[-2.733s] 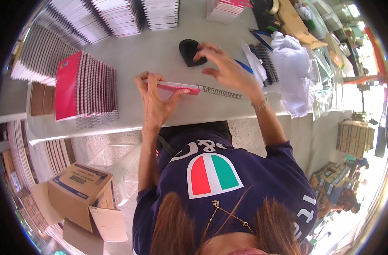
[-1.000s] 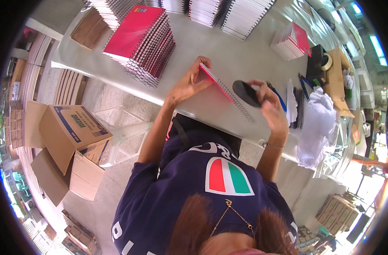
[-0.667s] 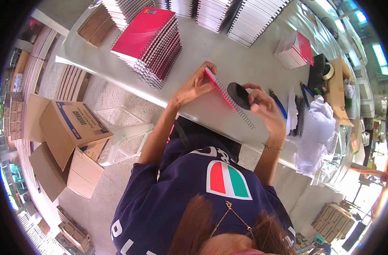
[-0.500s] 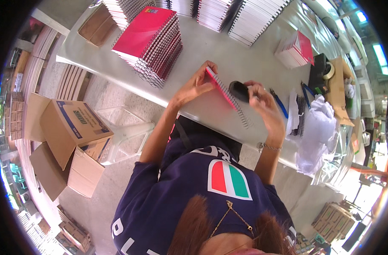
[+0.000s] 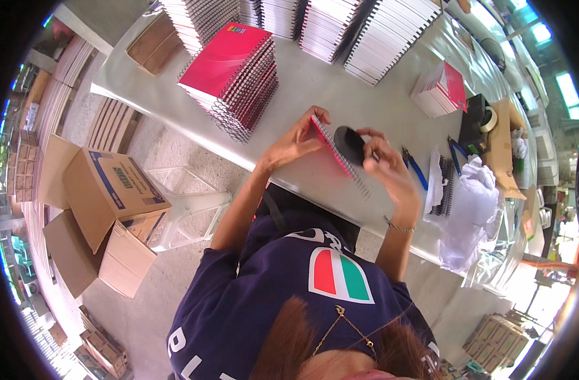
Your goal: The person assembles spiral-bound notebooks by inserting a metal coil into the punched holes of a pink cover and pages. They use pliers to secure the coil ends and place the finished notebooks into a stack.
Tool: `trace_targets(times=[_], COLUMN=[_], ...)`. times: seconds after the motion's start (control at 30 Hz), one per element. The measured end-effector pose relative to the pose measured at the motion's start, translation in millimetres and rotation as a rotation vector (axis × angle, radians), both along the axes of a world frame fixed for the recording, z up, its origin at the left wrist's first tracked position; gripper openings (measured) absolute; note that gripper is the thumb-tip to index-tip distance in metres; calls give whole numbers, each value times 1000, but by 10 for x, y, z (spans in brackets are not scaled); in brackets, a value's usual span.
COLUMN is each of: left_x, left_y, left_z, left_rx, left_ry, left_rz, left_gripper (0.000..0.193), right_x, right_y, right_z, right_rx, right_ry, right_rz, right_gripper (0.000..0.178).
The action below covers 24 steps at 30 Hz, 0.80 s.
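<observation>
Above the near edge of the white counter (image 5: 315,88), left hand (image 5: 296,140) holds a pink spiral notebook (image 5: 332,152) tilted on edge, fingers curled around its cover. Right hand (image 5: 383,166) grips a black round tool (image 5: 349,144), fingers wrapped on it, tool touching the notebook's wire spine. Stack of pink notebooks (image 5: 234,75) sits well apart to the left. Blue-handled pliers (image 5: 415,168) lie just beside the right hand. Cardboard boxes (image 5: 102,209) stand on the floor.

Pink notebook (image 5: 327,142), black disc (image 5: 349,144), blue pliers (image 5: 415,168).
</observation>
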<state>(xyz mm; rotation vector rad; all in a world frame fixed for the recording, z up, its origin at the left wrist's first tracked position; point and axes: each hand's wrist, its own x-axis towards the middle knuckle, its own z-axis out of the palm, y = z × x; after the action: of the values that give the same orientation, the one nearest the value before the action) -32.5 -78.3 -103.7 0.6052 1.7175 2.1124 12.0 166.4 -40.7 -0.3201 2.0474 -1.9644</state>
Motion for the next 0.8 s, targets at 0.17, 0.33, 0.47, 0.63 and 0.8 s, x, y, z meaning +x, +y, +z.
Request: trace_targets(times=[0.17,0.33,0.47,0.63,0.8], left_x=[1,121,297,399,328], left_y=[16,120,370,305,282], left_z=[-63,-23,-165,-20,-49], left_rx=[19,-149,-27,-95,-50], left_ry=[34,-13,47,-112,99], left_rz=[30,186,424,411,496], left_gripper=[41,34,28,28,20], right_x=[-101,-123,286,580,645], right_y=[-5,135,431,508,-21], right_z=[-206,-376,-483,-594,-154], right_rx=[59,479,1052,1199,684], right_ry=[91,433,326,245,502], right_rz=[-69,-566,-721,-827,-768], right_gripper=[36,53,55,48,41])
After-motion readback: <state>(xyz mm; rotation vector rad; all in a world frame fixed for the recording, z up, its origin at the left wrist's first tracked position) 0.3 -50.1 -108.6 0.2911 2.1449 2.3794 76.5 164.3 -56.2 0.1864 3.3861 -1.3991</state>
